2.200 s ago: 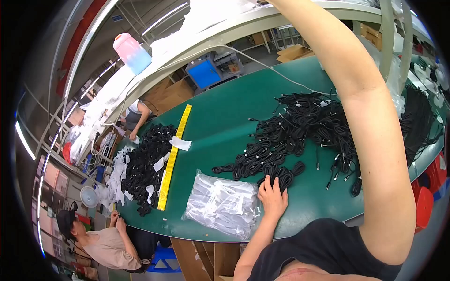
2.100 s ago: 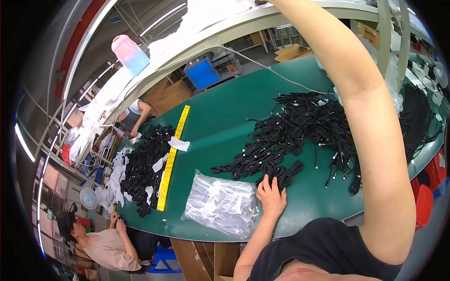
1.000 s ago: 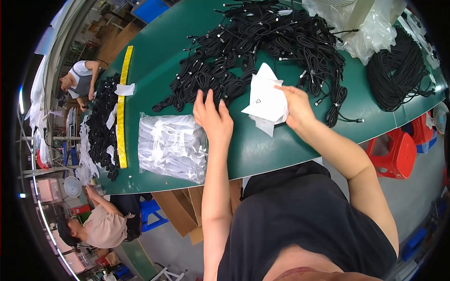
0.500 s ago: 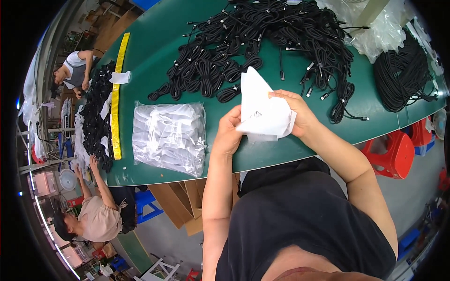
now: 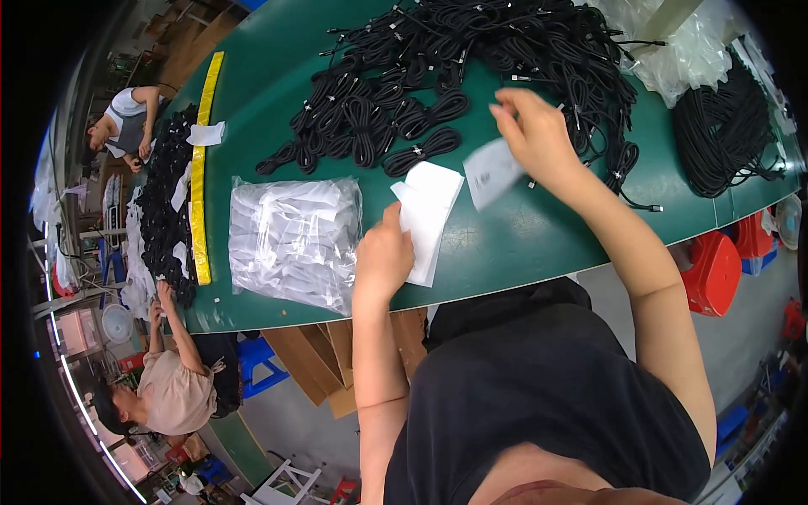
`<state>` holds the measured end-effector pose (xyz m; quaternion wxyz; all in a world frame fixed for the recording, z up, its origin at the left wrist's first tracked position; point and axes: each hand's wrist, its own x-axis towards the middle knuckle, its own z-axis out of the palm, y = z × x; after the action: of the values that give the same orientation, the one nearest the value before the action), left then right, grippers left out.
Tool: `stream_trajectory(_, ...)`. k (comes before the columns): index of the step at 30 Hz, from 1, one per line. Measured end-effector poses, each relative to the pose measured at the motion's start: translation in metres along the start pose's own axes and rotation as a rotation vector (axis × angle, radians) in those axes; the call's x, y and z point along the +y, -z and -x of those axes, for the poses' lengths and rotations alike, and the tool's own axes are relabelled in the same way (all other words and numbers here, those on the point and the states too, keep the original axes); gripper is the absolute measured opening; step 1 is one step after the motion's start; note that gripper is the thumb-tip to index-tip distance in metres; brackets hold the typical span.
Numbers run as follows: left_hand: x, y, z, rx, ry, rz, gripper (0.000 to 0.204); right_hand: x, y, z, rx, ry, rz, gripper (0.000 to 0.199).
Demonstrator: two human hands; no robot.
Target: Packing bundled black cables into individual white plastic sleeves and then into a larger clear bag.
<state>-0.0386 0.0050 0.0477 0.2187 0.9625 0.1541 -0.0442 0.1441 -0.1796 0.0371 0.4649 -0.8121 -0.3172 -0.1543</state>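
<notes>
Now: left hand [image 5: 383, 257] pressed flat-ish on a small stack of white bags [image 5: 429, 215] lying on the green table [image 5: 522, 244], fingers curled over its near edge. Right hand [image 5: 534, 135] lifted above the table, pinching one blurred white bag [image 5: 491, 172] by its top. Behind, heaped coils of black cables [image 5: 471, 67]. Just left of the stack, a clear packet of white bags [image 5: 295, 240]. Farther left, a yellow ruler [image 5: 200, 168].

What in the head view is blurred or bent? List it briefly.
Head view: the small white bag in the right hand is smeared by motion blur; the left hand and its white bags look sharp; the green table edge bows from fisheye distortion; black corners frame the picture.
</notes>
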Motion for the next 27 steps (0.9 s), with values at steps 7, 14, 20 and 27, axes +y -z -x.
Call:
stream_trajectory(7,0.005,-0.022,0.007,0.305,-0.116,-0.366,0.036,0.044,-0.041,-0.063,0.051,0.201,0.474,0.019)
stream_trajectory(14,-0.010,-0.032,0.011,0.363,-0.232,-0.215,0.040,0.021,-0.047,-0.070,0.298,0.569,0.538,0.022)
stream_trajectory(20,-0.007,-0.027,0.010,0.395,-0.302,-0.221,0.034,-0.009,-0.056,-0.008,-0.431,0.629,0.295,0.032)
stream_trajectory(27,0.019,-0.052,-0.034,0.515,-0.129,0.094,0.014,-0.006,-0.065,-0.014,-0.470,0.476,0.357,0.035)
